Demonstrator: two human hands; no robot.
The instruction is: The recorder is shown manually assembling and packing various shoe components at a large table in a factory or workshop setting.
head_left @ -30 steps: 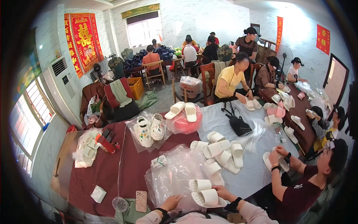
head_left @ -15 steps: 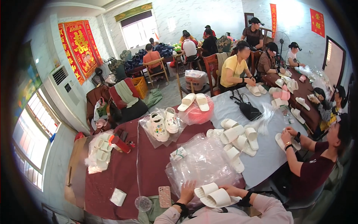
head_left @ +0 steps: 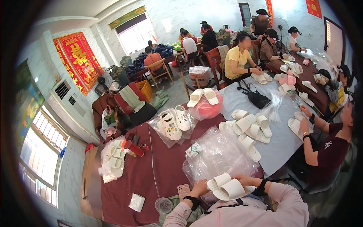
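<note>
A pair of white slippers lies close in front of my body. From their right side my right hand grips them, its fingers partly hidden behind the soles. My left hand is drawn in at the left of the slippers, by the near edge of a pile of clear plastic bags. Its fingers look curled, and what lies between them is hidden. On top of the bags rests a small white packet.
More white slippers lie beyond the bags. White clogs sit on plastic, near slippers atop a red bundle. Left are a red bottle, white box, clear bowl and phone. A co-worker sits at right.
The whole view has shifted and tilted. My left hand, earlier spread flat on the bags, now has its fingers drawn in. My right hand stays on the slippers. The co-worker at right has raised a hand.
</note>
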